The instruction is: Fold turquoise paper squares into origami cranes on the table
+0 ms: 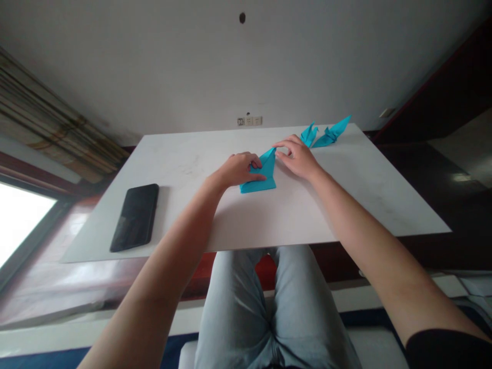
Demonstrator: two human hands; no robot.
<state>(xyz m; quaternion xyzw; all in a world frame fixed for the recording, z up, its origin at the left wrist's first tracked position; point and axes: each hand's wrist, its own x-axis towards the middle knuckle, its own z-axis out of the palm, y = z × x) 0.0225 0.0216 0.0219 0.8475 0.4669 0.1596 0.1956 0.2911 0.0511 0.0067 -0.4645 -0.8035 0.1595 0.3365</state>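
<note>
A partly folded sheet of turquoise origami paper (269, 171) lies on the white table, its pointed corner raised toward the upper right. My left hand (243, 170) rests over the paper's left part, thumb and fingers spread across it and pressing it down; part of the paper is hidden beneath. With thumb and forefinger, my right hand (294, 155) pinches the tip of the raised corner. Just beyond the right hand stand two folded turquoise paper figures, a smaller one (309, 135) and a longer pointed one (333, 134).
The white table (184, 169) reaches back to a grey wall with sockets (249, 121). A black phone or tablet (135, 218) lies near its front left edge. A curtain (49, 123) hangs at the left, and my legs (269, 302) are under the front edge.
</note>
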